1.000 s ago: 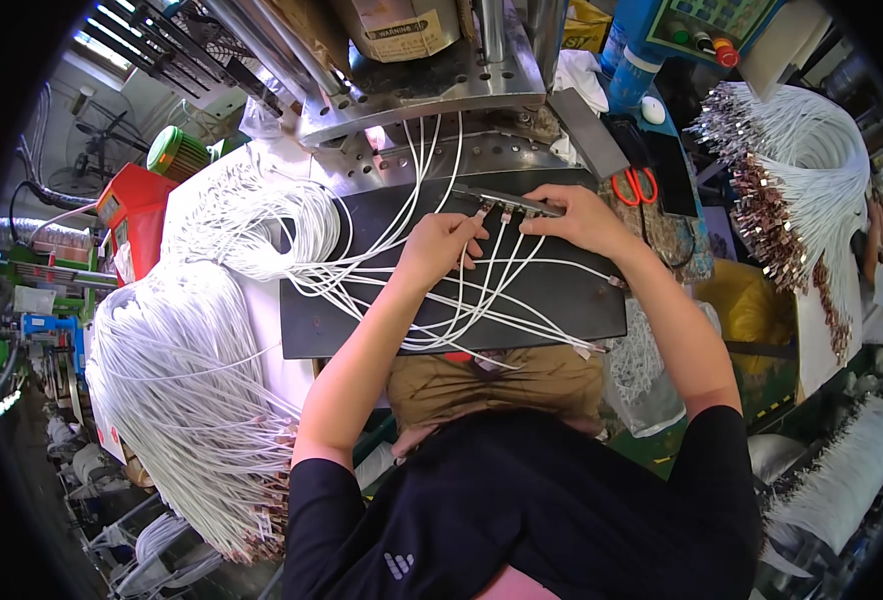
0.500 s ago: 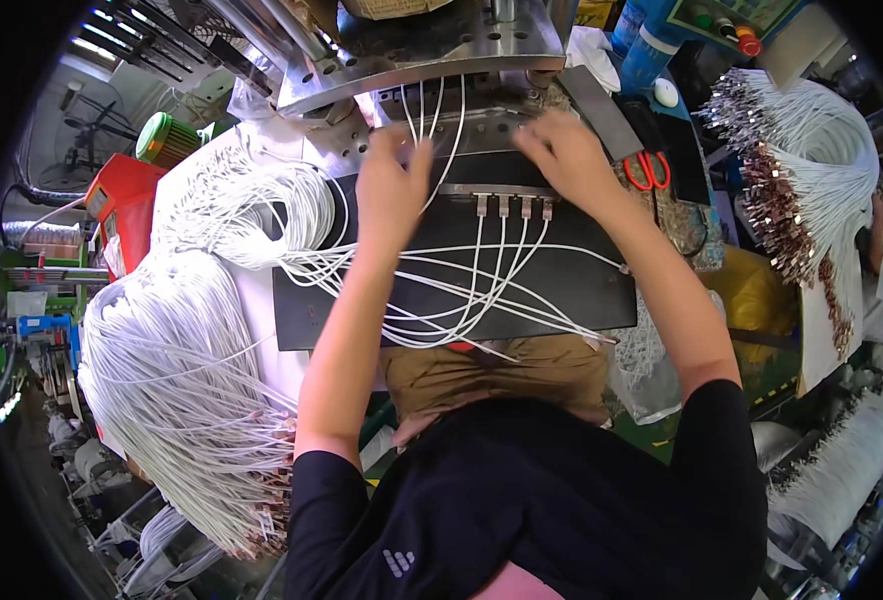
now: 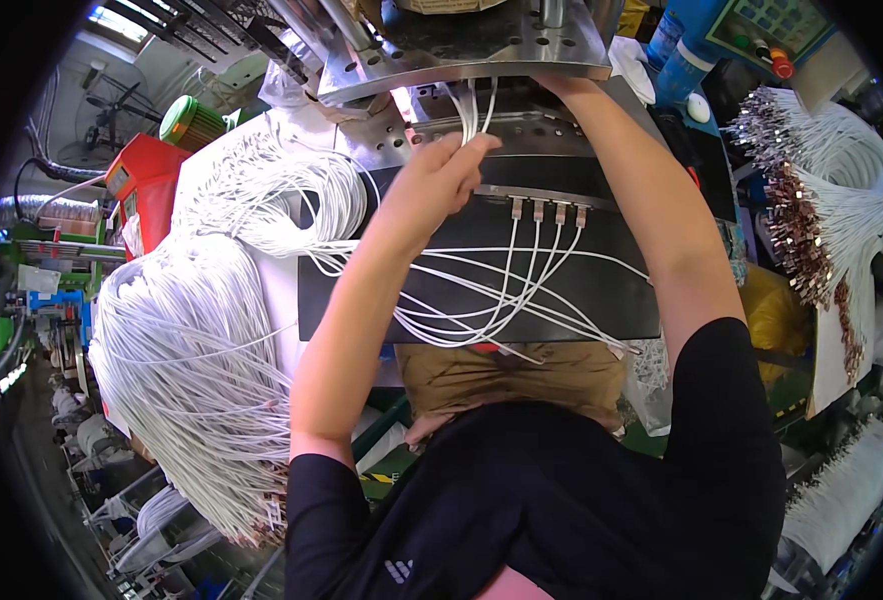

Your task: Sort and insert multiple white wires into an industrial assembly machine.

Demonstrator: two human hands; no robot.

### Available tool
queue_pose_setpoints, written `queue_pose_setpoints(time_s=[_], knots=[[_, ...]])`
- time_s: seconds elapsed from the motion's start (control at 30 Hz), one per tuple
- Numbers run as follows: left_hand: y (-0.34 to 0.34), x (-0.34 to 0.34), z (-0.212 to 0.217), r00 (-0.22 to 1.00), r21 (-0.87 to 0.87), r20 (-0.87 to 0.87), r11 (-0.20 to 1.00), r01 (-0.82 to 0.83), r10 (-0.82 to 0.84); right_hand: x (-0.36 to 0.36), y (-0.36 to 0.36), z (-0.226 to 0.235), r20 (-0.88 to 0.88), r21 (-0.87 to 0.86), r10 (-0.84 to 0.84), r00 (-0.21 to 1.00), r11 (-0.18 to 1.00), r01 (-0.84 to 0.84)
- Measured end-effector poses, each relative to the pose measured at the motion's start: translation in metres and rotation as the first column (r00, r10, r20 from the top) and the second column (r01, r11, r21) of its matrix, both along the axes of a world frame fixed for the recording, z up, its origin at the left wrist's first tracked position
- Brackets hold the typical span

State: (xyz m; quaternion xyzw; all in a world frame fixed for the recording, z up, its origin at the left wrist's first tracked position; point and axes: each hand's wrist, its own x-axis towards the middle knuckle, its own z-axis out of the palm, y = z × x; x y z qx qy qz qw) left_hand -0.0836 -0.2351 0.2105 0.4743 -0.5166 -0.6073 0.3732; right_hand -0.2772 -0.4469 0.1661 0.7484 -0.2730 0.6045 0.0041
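A small bunch of thin white cables (image 3: pixel 473 108) is pinched between the fingers of the left hand (image 3: pixel 439 178) and held up into the gap under the steel plate of the machine (image 3: pixel 466 45); compared with the picture of half a second before, this hand has been carried further forward and its fingers closed on the strands, which suggests (as a judgement only) that the cable ends are being fed into the tooling rather than sorted on the mat. The right hand has been moved up as well and is now hidden beneath the plate, only the right forearm (image 3: pixel 651 200) being visible, so whether it is closed on anything cannot be told. On the black mat (image 3: pixel 361 290) four metal connectors (image 3: pixel 546 210) are left side by side against a steel strip, their white leads trailing in loops toward the near edge; they are untouched by either hand. A large heap of white cables (image 3: pixel 191 340) is piled to the left, just beside the mat, and a further bundle with metal plugs (image 3: pixel 811 190) is hung at the right, well apart from the hands.
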Motion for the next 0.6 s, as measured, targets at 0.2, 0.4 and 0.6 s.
queue_pose_setpoints(time_s=[0.2, 0.4, 0.6], knots=[[-0.002, 0.148, 0.081, 0.727, -0.644, -0.049, 0.534, -0.547, 0.685, -0.014, -0.005, -0.044, -0.388, 0.091, -0.274, 0.88, 0.939, 0.333], [0.031, 0.228, 0.001, 0.359, -0.509, 0.586, 0.674, -0.536, 0.727, -0.042, 0.126, -0.029, -0.396, 0.541, -0.04, 0.917, 0.797, 0.269], [0.11, -0.032, -0.06, 0.684, -0.711, 0.654, 0.571, 0.411, 0.323, -0.085, 0.194, -0.014, -0.493, 0.342, -0.124, 0.861, 0.883, 0.322]])
